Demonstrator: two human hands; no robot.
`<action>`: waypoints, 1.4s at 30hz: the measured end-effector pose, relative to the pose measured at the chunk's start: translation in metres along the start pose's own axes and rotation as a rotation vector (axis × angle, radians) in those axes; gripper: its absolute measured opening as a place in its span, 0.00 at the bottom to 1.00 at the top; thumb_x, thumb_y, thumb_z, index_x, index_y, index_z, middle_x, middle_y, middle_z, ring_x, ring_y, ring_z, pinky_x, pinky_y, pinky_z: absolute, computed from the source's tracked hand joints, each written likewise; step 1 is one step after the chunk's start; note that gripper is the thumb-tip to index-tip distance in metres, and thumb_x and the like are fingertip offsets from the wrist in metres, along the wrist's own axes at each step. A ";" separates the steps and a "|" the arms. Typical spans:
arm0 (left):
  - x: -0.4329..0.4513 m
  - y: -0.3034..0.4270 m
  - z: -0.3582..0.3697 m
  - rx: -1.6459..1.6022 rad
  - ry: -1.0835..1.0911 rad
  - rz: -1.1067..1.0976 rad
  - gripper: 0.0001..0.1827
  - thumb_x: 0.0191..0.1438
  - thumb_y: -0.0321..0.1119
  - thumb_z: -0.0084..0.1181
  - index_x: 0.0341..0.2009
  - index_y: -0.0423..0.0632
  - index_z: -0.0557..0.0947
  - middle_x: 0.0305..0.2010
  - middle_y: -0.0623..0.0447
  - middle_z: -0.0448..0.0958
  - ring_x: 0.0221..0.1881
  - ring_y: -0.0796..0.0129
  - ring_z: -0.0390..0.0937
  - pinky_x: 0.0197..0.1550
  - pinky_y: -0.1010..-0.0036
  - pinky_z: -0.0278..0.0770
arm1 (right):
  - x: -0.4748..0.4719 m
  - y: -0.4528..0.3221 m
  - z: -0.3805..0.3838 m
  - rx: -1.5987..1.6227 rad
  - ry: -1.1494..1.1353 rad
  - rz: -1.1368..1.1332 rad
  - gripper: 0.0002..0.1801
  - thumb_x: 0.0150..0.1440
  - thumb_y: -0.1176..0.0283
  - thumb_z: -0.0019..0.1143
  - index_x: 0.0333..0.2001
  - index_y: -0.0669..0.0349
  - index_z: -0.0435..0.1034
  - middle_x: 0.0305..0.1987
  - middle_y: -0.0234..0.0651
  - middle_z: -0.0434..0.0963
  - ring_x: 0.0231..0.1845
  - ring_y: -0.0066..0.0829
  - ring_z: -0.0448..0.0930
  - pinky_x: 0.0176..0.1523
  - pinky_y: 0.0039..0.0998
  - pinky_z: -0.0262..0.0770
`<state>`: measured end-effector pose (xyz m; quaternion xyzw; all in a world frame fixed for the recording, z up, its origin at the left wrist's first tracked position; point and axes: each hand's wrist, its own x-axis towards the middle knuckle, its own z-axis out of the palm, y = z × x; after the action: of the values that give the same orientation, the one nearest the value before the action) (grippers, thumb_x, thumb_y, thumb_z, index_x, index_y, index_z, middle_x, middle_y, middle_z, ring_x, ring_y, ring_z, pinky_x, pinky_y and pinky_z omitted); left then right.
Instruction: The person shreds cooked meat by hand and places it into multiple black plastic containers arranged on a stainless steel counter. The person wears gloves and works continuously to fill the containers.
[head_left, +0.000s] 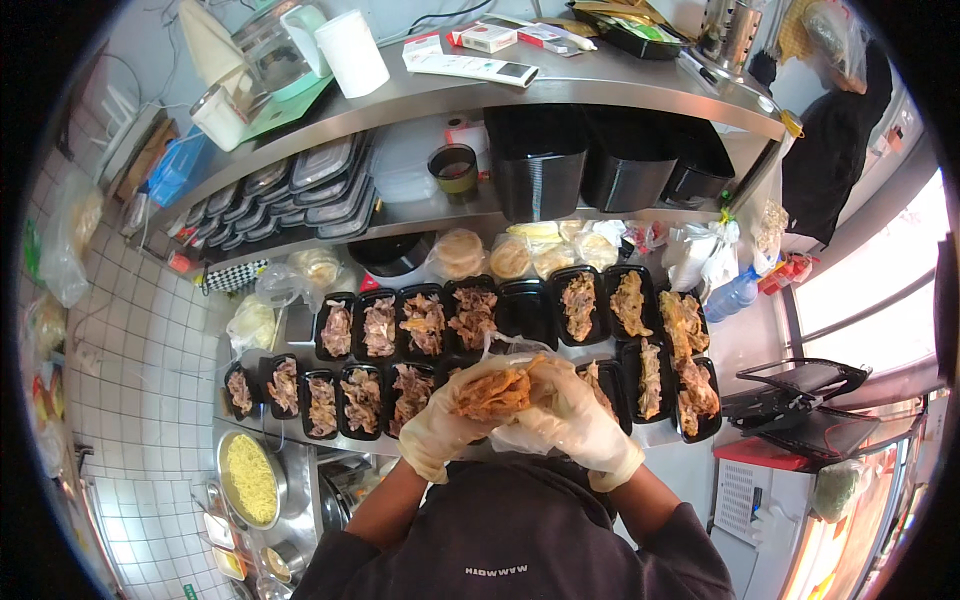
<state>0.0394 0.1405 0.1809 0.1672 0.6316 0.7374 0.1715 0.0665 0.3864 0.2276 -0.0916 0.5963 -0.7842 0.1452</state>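
Observation:
Both my hands wear pale, translucent gloves and are together over the front row of trays. My left hand (442, 429) cups a reddish-brown piece of cooked meat (491, 394) from the left. On the other side, my right hand (581, 416) grips a clear plastic bag (517, 345) gathered around that meat. Beneath and beyond them stand two rows of black plastic food trays, most with shredded meat (424, 322) inside. One back-row tray (527, 307) shows a bare black bottom. My hands and the bag hide part of the front row.
Bagged flatbreads (459, 253) lie behind the trays. Overhead, a steel shelf (600, 94) juts out above stacked black containers (536, 165) and lids (330, 187). A steel bowl of yellow noodles (253, 480) stands lower left; black folding chairs (802, 397) are at right.

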 end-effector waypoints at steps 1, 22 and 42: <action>-0.001 0.006 0.002 -0.045 -0.004 -0.049 0.43 0.60 0.20 0.82 0.78 0.43 0.77 0.74 0.50 0.84 0.72 0.66 0.82 0.76 0.67 0.81 | -0.003 0.000 -0.002 0.055 -0.008 0.027 0.33 0.72 0.72 0.73 0.75 0.68 0.68 0.66 0.42 0.79 0.56 0.33 0.84 0.56 0.36 0.85; -0.026 0.015 -0.011 1.104 0.139 0.707 0.29 0.49 0.27 0.75 0.59 0.43 0.88 0.48 0.44 0.91 0.42 0.44 0.89 0.47 0.52 0.90 | -0.011 0.020 -0.027 -0.399 -0.267 -0.119 0.17 0.57 0.80 0.70 0.51 0.65 0.84 0.52 0.40 0.87 0.52 0.35 0.85 0.59 0.35 0.81; -0.034 -0.018 0.001 1.016 0.354 0.702 0.20 0.51 0.27 0.76 0.51 0.42 0.90 0.43 0.47 0.89 0.36 0.49 0.86 0.39 0.56 0.85 | -0.018 0.041 -0.025 -0.011 0.030 0.161 0.11 0.77 0.68 0.71 0.50 0.64 0.90 0.46 0.29 0.91 0.46 0.21 0.84 0.54 0.31 0.82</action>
<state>0.0708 0.1277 0.1619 0.3005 0.8285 0.3749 -0.2875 0.0804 0.4053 0.1816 -0.0325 0.6082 -0.7679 0.1984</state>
